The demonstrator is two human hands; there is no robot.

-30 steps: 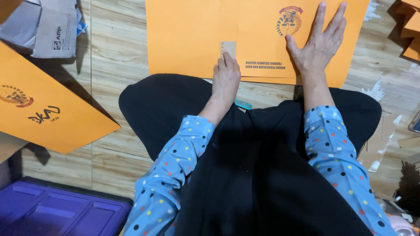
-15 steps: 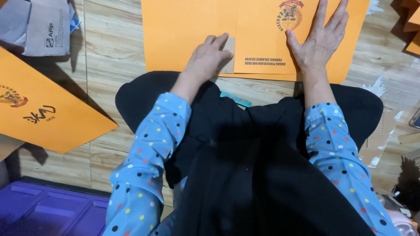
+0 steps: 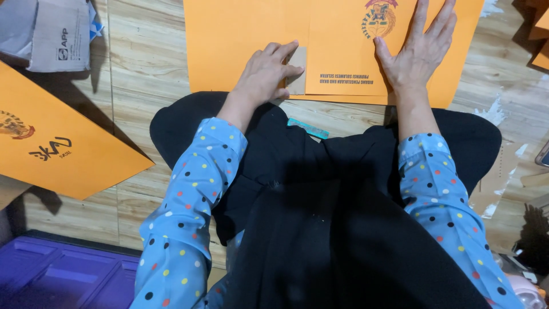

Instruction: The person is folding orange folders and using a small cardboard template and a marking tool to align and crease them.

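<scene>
Spanning pale wood-plank floor [image 3: 143, 86] (worn): orange sheets [image 3: 246, 40].

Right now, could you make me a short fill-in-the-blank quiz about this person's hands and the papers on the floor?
1. Both hands rest on a large ____ folder.
2. The right hand lies flat with its fingers ____.
3. The left hand touches a small ____ tab of the folder.
4. The sleeves are blue with coloured ____.

Missing words: orange; spread; brown; dots

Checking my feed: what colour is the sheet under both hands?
Orange sheet, with a printed emblem; head view.
</scene>
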